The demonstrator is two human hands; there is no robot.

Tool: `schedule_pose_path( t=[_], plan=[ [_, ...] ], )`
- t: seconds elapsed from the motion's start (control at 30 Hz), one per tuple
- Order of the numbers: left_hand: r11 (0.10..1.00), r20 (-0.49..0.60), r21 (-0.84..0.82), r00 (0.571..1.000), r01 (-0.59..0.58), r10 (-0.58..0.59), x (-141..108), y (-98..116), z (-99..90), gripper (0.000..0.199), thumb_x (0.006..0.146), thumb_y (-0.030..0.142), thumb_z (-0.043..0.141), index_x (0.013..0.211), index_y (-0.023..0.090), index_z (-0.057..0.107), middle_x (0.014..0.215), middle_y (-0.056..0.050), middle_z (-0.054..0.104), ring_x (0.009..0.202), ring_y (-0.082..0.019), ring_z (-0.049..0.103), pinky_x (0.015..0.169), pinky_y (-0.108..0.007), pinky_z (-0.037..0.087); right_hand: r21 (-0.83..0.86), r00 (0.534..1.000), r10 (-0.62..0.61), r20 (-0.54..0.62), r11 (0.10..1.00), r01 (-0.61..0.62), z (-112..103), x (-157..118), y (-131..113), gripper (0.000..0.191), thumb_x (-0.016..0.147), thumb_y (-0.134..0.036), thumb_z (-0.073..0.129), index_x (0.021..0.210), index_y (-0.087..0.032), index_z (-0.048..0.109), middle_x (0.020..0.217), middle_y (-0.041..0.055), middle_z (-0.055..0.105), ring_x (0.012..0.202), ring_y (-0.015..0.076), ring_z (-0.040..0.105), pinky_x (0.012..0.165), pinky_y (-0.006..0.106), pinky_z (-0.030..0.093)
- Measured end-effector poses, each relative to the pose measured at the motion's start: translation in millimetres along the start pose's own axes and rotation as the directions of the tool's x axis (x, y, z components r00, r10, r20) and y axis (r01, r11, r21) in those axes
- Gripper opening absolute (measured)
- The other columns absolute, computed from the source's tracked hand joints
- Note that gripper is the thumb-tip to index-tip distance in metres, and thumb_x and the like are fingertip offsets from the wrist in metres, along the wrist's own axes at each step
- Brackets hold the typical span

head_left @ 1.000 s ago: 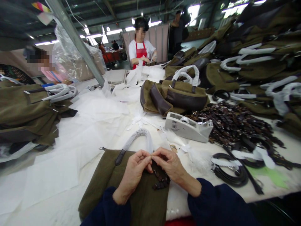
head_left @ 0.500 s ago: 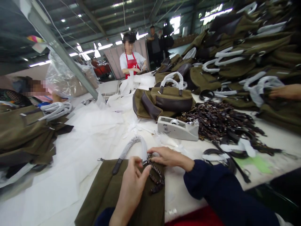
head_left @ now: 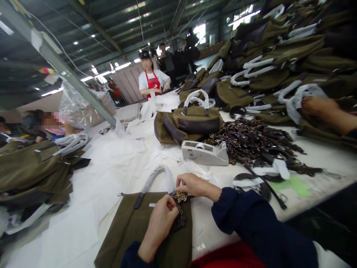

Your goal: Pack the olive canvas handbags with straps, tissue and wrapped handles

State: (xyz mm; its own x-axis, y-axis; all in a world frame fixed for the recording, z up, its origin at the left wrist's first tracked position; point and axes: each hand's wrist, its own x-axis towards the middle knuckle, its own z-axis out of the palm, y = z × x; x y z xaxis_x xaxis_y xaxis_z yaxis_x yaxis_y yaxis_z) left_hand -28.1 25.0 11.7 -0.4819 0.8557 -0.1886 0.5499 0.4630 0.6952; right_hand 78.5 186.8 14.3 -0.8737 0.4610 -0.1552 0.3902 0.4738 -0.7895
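Over the table [head_left: 208, 232], the left hand [head_left: 162, 219] pinches a dark, half-hidden strap [head_left: 182, 219] (grip of the right hand [head_left: 193, 185] unclear).

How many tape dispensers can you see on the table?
1: the pale tape dispenser stands on the table, beyond the right hand and just on the near side of an olive bag with dark panels. Others could be hidden behind the piled bags.

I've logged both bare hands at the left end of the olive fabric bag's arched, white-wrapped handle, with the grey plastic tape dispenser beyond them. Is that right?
Wrong end: the head view shows the left hand and right hand at the right end of the white-wrapped handle. The rest stands.
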Motion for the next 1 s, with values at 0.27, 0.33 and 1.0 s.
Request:
schedule_pose_path(
  t=[0.27,0.33,1.0],
  plan=[
    [0.999,-0.015,0.042,1.0,0.022,-0.021,-5.8,5.2,4.1,0.025,0.065,0.02,0.071,0.076,0.023,0.048,0.067,0.004,0.051,0.063,-0.017,0.047,0.061,-0.027,0.025,0.376,0.995,0.089,0.036,0.922,-0.096,18.6,-19.6,-8.0,0.013,0.085,-0.012,0.053,0.095,-0.017,0.06,0.052,-0.0078,0.055,0.04,0.0096,0.053,0.042,0.019,0.042],
    [0.999,0.002,-0.029,1.0,0.029,-0.029,-1.8,1.6,0.8,0.021,0.064,0.014,0.064,0.074,0.022,0.048,0.066,0.004,0.05,0.062,-0.016,0.046,0.061,-0.027,0.027,0.549,0.988,0.136,0.066,0.822,-0.15,23.4,-21.4,-4.9,0.01,0.085,-0.012,0.051,0.092,-0.016,0.058,0.048,-0.0083,0.055,0.036,0.0099,0.052,0.038,0.019,0.043],
    [0.631,0.298,-0.694,0.936,0.348,-0.188,-34.8,-15.5,-26.2,0.026,0.084,0.039,0.064,0.094,0.016,0.059,0.062,0.005,0.053,0.035,-0.003,0.031,0.033,-0.016,0.034,0.908,0.984,0.125,0.128,0.385,-0.167,64.3,-46.3,-22.0,0.018,0.074,-0.023,0.061,0.089,-0.015,0.056,0.059,-0.0036,0.062,0.039,0.0078,0.054,0.036,0.016,0.045]
  ],
)
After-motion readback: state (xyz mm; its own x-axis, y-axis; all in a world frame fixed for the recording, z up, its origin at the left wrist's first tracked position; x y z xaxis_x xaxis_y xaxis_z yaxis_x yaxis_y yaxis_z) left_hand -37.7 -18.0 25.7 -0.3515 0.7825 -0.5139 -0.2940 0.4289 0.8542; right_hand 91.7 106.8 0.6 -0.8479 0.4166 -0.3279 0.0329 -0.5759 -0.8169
